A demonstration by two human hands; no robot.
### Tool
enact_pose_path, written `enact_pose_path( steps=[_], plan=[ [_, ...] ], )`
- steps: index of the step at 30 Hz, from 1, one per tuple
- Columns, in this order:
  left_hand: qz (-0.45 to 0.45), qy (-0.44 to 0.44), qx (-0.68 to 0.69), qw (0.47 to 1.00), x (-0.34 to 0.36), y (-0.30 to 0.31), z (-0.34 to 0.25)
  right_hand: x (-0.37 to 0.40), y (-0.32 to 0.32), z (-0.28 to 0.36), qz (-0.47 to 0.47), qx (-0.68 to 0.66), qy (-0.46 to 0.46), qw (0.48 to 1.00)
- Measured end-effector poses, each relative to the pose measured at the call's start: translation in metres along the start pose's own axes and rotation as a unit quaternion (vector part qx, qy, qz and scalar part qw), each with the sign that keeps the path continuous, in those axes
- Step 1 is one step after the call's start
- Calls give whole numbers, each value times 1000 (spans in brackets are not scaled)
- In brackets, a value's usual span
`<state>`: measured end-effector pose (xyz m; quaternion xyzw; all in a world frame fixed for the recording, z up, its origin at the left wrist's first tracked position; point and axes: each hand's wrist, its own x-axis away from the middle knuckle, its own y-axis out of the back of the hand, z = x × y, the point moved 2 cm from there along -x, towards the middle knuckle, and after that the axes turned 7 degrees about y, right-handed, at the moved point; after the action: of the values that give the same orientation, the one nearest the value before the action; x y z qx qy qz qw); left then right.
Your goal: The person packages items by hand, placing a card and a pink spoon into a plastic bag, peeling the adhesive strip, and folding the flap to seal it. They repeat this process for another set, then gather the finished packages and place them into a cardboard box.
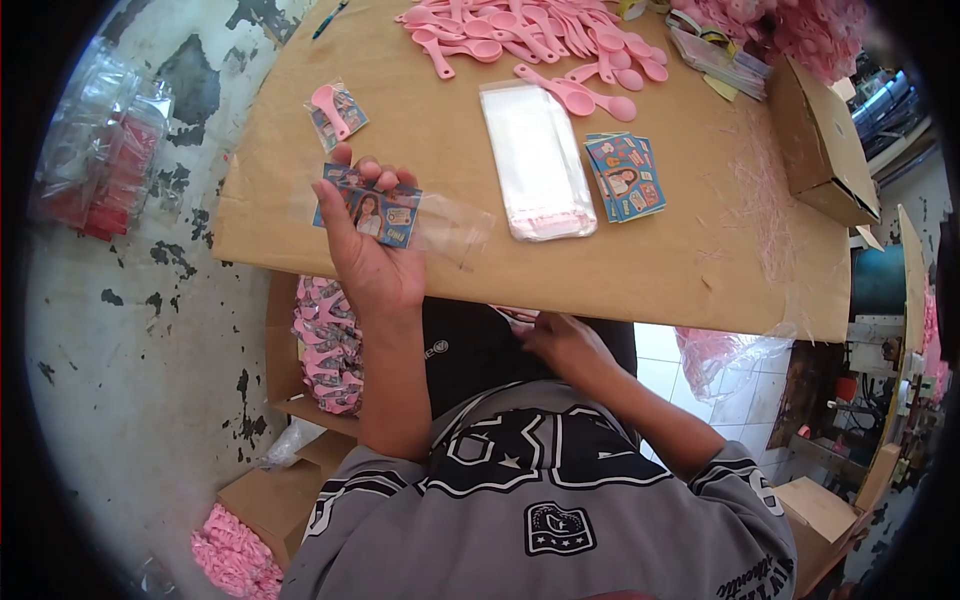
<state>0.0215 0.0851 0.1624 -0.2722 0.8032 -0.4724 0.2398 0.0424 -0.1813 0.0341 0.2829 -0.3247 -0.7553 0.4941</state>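
Note:
My left hand (372,240), palm up with the fingers curled, grips a blue printed card (368,212) in a clear plastic bag (450,232) that trails to the right. Below the table's front edge, at my lap, my right hand (565,345) has its fingers bent together; a pale bit shows by the fingertips, too small to name. Beyond my left hand lies a packed pink spoon (328,110) with a card under it. A stack of clear bags (540,165) lies on the table, with a pile of blue cards (628,180) beside it.
Many pink spoons (520,30) are heaped at the far side of the brown-covered table (400,290). A pen (330,20) lies far left. At the right are a cardboard box (820,150) and pink shreds (755,200). Packed spoons (328,345) fill a box below left.

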Motion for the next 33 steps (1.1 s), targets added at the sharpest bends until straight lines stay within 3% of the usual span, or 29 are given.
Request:
enact_pose_path(
  steps=[3,5,9,12,15,19,27,30,33],
  plan=[
    [-32,-28,15,999,-13,0,-4,-9,70,75,114,-63,27,991],
    [-44,-43,27,998,-20,1,-5,-13,99,90,50,-230,13,972],
    [-39,-55,45,997,-24,-3,-8,-17,140,94,-83,-466,-67,878],
    [-24,-54,50,997,-23,-10,-7,-32,155,83,-221,-365,-34,904],
    [-17,-53,48,997,-20,-16,-3,-42,155,71,-315,-276,-90,904],
    [-5,-50,6,999,-15,-25,13,-61,141,58,-362,-412,-77,833],
    [41,28,-31,998,1,-50,55,-82,139,66,-243,-574,-56,780],
    [52,98,13,994,6,-53,71,-80,147,58,-221,-473,-93,848],
    [38,165,52,984,9,-52,85,-81,150,48,-259,-406,-103,870]
  ],
)
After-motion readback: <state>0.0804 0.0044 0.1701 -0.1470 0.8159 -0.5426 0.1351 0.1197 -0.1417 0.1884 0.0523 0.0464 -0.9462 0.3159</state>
